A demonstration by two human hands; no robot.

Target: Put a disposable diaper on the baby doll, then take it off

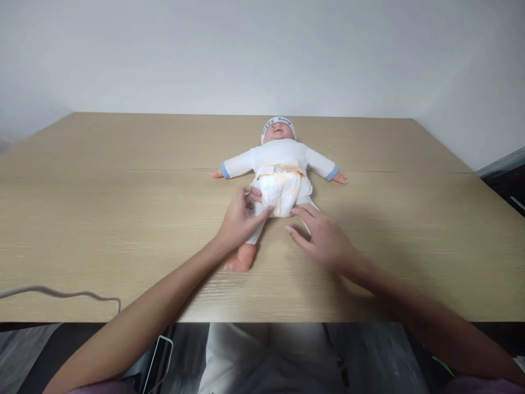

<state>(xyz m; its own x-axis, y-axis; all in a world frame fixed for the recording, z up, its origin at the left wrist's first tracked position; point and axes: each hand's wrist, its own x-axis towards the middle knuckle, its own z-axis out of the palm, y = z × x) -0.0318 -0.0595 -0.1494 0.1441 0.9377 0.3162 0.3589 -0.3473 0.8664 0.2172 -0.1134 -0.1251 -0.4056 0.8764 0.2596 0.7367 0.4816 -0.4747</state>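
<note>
Doll: lying face up on the wooden table, with head toward the wall, arms spread and legs toward the near edge.
Diaper: over the front of the doll's lower body, with an orange-patterned band at the waist; wrapped behind or not, impossible to see.
Left hand: at the diaper's left side, with thumb at the lower corner and fingers higher by the hip; thumb and fingers parted, any pinch on the edge unclear.
Right hand: at the diaper's lower right corner, with fingertips touching or nearly so; thumb free, grasping nothing visible.
Diaper feel (judged): light, soft, easily crumpled; probably stretchy at the waist, thin along the leg edges, liable to tear if yanked.
Doll feel (judged): probably light, soft through the torso, firmer at the bare foot; apt to slide when tugged.
Diaper hold: by both sides evenly, at waistband or leg edges.
Doll hold: around the torso, not by a foot.
</note>
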